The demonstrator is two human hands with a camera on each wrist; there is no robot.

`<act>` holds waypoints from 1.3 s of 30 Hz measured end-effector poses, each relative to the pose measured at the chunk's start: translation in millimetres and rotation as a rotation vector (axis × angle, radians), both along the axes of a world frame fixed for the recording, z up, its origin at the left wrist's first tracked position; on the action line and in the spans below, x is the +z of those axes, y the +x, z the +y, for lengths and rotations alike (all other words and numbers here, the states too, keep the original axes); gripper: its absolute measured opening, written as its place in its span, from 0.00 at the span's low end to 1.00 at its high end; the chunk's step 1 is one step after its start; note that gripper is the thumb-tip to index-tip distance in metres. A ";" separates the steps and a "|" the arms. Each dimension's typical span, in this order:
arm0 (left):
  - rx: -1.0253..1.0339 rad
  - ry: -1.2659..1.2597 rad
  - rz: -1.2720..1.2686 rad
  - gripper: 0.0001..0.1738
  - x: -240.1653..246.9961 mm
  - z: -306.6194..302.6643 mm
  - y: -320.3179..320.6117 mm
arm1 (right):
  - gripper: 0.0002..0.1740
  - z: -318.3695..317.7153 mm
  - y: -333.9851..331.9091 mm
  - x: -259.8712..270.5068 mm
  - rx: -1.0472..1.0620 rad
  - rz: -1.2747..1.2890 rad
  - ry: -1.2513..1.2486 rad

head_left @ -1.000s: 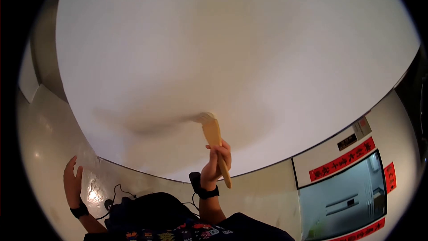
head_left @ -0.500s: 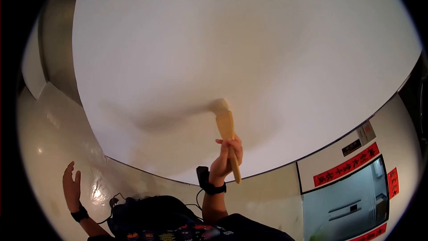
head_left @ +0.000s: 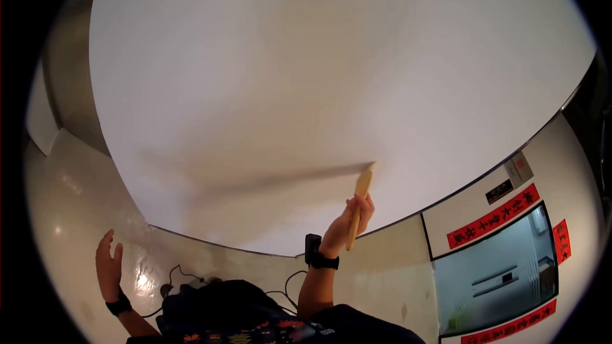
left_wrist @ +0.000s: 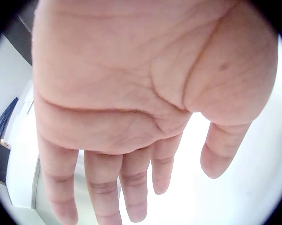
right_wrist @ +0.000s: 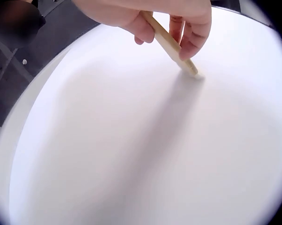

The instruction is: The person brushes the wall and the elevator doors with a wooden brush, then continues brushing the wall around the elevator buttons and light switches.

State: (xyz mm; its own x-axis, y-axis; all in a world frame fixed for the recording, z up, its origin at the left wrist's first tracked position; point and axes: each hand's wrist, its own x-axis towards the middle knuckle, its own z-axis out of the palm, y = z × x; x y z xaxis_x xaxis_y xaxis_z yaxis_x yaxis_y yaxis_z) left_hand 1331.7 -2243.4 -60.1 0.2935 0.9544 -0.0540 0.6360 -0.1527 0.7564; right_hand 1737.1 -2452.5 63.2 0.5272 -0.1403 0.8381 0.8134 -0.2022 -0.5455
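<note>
In the head view my right hand (head_left: 341, 230) grips a flat paintbrush (head_left: 363, 183) by its wooden handle. Pale bristles meet a broad white panel (head_left: 459, 108), and a long shadow runs leftward from the tip. The right wrist view shows thumb and fingers pinching the brush (right_wrist: 168, 43), its bristle end against the white surface. Off to the lower left, my left hand (head_left: 109, 264) is raised with nothing in it. Its palm fills the left wrist view, the fingers (left_wrist: 102, 187) extended and the thumb apart.
A pale wall (head_left: 389, 277) runs beneath the panel's lower edge. To the right are a glass window or door (head_left: 494, 280), red paper banners (head_left: 494, 216) with black characters, and small plaques (head_left: 499, 192). Dark cables (head_left: 292, 290) hang near my body.
My right hand has carried the brush rightward across the panel, and the brush now appears turned edge-on with its bristles leaning right. The left hand stays nearly where it was.
</note>
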 end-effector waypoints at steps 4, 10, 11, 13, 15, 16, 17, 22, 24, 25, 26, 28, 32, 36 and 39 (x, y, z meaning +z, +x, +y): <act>0.050 -0.036 0.056 0.22 -0.9 -6.2 -13.5 | 0.04 25.5 -22.4 -7.7 0.165 0.020 -0.043; 0.103 -0.052 0.044 0.22 -7.3 -12.2 -36.5 | 0.06 56.3 -59.7 -15.0 0.456 0.061 -0.087; 0.096 0.004 0.039 0.22 -7.0 -17.3 -39.2 | 0.06 57.8 -64.1 -15.8 0.508 0.065 -0.100; 0.115 -0.019 0.053 0.22 -3.9 -22.7 -42.4 | 0.06 59.2 -65.0 -23.6 0.580 0.072 -0.131; 0.102 0.002 0.043 0.22 -5.8 -24.9 -46.8 | 0.07 56.9 -64.5 -27.3 0.653 0.103 -0.113; 0.107 -0.008 0.061 0.22 -6.0 -26.4 -47.9 | 0.07 55.5 -64.0 -28.9 0.687 0.117 -0.103; 0.111 -0.018 0.078 0.22 -5.6 -27.2 -48.2 | 0.07 53.5 -63.2 -30.4 0.685 0.119 -0.098; 0.080 -0.027 0.096 0.22 -7.1 -21.6 -41.2 | 0.05 33.1 -53.9 -39.9 0.593 0.211 -0.031; 0.059 -0.025 0.101 0.22 -7.6 -20.9 -32.0 | 0.04 17.8 -44.7 -44.7 0.554 0.235 0.013; 0.047 -0.025 0.103 0.22 -7.6 -19.6 -26.4 | 0.04 11.5 -40.5 -46.8 0.522 0.228 0.028; 0.026 -0.025 0.103 0.22 -6.3 -20.1 -19.3 | 0.04 3.7 -35.6 -48.7 0.490 0.220 0.043; -0.021 -0.023 0.104 0.22 -4.0 -18.9 -4.1 | 0.04 -11.1 -26.1 -53.2 0.426 0.218 0.067; -0.139 0.010 0.026 0.22 -18.7 -14.9 17.6 | 0.04 -40.0 -13.7 -64.0 0.269 0.183 0.055; -0.183 0.015 -0.028 0.22 -32.9 -23.3 30.7 | 0.05 -57.8 -8.3 -75.2 0.098 0.117 0.054; -0.169 -0.002 -0.041 0.22 -36.1 -36.7 32.1 | 0.05 -58.0 -10.5 -77.5 0.083 0.093 0.040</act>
